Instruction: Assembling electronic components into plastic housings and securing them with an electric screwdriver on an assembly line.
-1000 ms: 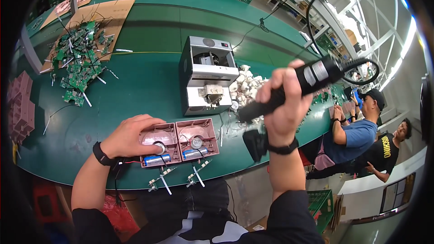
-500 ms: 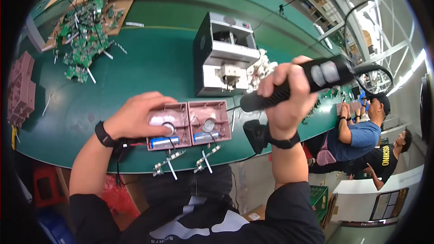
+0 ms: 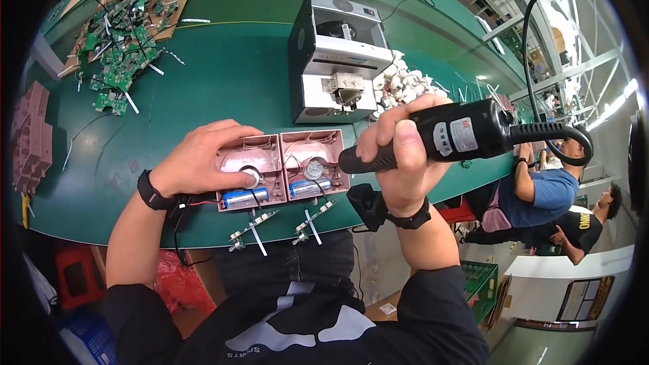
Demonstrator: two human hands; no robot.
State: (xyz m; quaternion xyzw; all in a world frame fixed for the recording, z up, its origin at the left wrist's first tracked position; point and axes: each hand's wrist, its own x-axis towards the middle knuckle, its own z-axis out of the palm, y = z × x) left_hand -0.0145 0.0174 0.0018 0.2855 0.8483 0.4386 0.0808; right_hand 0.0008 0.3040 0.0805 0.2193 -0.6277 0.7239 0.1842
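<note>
Two pink plastic housings sit side by side near the bench's front edge. Each contains a silver-blue battery and a round silver part; a small green circuit board hangs on wires from its near side. My left hand grips the left housing, fingers at its far wall and thumb pressed by the round part. My right hand is wrapped round a black electric screwdriver, held nearly level with its cable to the right. The screwdriver's nose is at the right wall of the right housing; its bit's contact is unclear.
A grey-black machine stands beyond the housings, with white coiled parts beside it. Circuit boards are heaped at far left, near stacked pink housings. Two people are at the right.
My right hand has brought the screwdriver leftward against the right housing, and its body lies more level. My left hand keeps its hold. The whole view has shifted slightly.
</note>
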